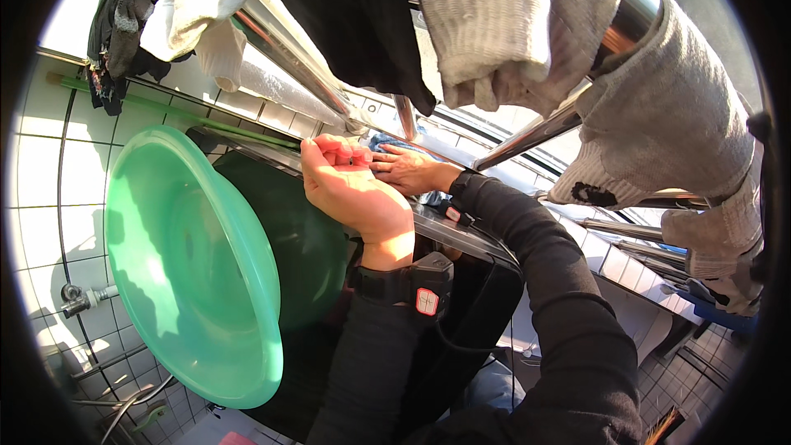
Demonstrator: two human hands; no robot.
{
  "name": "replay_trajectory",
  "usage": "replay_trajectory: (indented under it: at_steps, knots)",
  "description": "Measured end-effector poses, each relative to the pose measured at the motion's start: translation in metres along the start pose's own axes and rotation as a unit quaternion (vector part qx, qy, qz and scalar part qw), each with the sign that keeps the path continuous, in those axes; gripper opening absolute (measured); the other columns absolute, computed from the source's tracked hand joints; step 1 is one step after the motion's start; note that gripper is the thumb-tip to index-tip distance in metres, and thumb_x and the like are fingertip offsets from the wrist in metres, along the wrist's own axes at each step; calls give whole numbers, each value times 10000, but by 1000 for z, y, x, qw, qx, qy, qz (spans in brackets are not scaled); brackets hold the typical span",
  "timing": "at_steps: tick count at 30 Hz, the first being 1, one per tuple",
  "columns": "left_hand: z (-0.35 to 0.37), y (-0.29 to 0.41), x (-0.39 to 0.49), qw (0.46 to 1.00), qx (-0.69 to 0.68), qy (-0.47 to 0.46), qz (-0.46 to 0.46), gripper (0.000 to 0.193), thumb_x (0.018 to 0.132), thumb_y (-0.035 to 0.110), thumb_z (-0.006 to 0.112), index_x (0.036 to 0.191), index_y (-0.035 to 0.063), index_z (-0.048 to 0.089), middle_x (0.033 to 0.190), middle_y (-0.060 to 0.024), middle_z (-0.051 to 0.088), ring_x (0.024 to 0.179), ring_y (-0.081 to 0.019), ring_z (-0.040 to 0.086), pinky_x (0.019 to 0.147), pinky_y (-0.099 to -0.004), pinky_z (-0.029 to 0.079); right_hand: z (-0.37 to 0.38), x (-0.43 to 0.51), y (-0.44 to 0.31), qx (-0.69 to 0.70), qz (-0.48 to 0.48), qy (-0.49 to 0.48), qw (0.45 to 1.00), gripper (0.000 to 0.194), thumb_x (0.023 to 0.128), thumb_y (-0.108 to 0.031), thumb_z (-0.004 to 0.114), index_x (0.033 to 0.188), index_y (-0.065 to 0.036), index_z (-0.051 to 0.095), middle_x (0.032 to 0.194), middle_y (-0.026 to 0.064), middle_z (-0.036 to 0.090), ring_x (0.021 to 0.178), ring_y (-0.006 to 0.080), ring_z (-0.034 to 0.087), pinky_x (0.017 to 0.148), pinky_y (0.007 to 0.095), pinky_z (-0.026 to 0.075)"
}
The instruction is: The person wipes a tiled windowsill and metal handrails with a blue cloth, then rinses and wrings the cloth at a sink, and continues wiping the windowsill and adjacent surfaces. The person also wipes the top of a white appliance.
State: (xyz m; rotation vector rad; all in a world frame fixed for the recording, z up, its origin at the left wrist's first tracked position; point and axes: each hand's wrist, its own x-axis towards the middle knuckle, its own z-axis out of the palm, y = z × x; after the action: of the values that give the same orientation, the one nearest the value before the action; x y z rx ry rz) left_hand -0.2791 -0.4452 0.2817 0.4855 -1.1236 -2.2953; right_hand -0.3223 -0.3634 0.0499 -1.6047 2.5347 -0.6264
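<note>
My left hand is raised palm up, its fingers curled in towards the palm. A tiny dark spot shows among its fingertips, and whether it is something held cannot be told. Just beyond it, my right hand lies palm down with its fingers spread on a blue cloth. More of that cloth shows past the fingers, beside a metal rail. Both wrists wear black straps, and a small black device sits on the left one.
Socks and dark garments hang from metal rails overhead. A green plastic basin stands tilted at left, with a darker basin behind it. A green pole runs along the tiled wall, which carries a metal valve.
</note>
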Motion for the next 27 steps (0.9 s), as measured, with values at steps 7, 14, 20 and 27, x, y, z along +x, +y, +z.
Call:
replay_trajectory:
  at_steps: [7, 14, 20, 27]
  knots:
    - [-2, 1, 1, 999, -14, -18, -41, 236, 945, 234, 490, 765, 84, 464, 706, 29, 384, 642, -83, 368, 630, -246, 361, 14, -1, 5, 211, 244, 124, 938, 648, 873, -426, 565, 1327, 24, 458, 1424, 256, 365, 1377, 381, 276, 1110, 498, 255]
    - [-2, -4, 5, 998, -4, -30, -49, 285, 960, 263, 486, 735, 87, 485, 662, 38, 399, 614, -72, 356, 586, -230, 311, 25, 1, 18, 133, 77, 155, 976, 403, 897, -222, 550, 1253, -38, 506, 1337, 187, 421, 1221, 365, 435, 1030, 443, 368]
    - [-2, -6, 3, 998, 16, -39, -52, 281, 953, 280, 502, 744, 91, 497, 668, 43, 419, 618, -69, 372, 593, -228, 319, 10, 5, 15, 201, 228, 238, 922, 317, 887, -128, 540, 1172, 10, 531, 1172, 207, 525, 1101, 352, 511, 935, 383, 428]
    - [-2, -7, 3, 994, 23, -83, -68, 261, 939, 258, 502, 743, 87, 492, 676, 35, 429, 613, -69, 390, 581, -216, 316, 12, -3, 18, -18, 271, 342, 900, 669, 861, -311, 613, 1368, 69, 400, 1465, 219, 363, 1394, 331, 305, 1132, 465, 257]
